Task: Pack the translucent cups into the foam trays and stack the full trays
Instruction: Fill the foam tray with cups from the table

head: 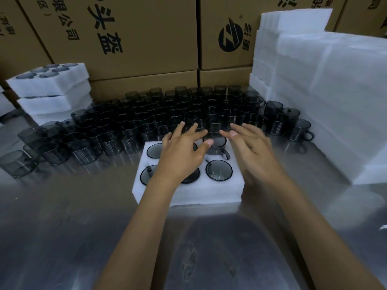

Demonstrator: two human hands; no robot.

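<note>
Steel tabletop [62, 227]: smoky translucent handled cups [134, 118].

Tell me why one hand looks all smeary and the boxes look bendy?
Head view: the right hand is motion-blurred, the left hand sharper; the wide lens bows and tilts the cardboard boxes near the edges; the metal table gives soft hazy reflections; dim light makes the cups look nearly black.

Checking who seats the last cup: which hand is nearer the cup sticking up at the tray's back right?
Left. The left hand has its thumb tip against the raised cup; the right hand hovers just right of it, fingers spread, apparently not touching.
</note>
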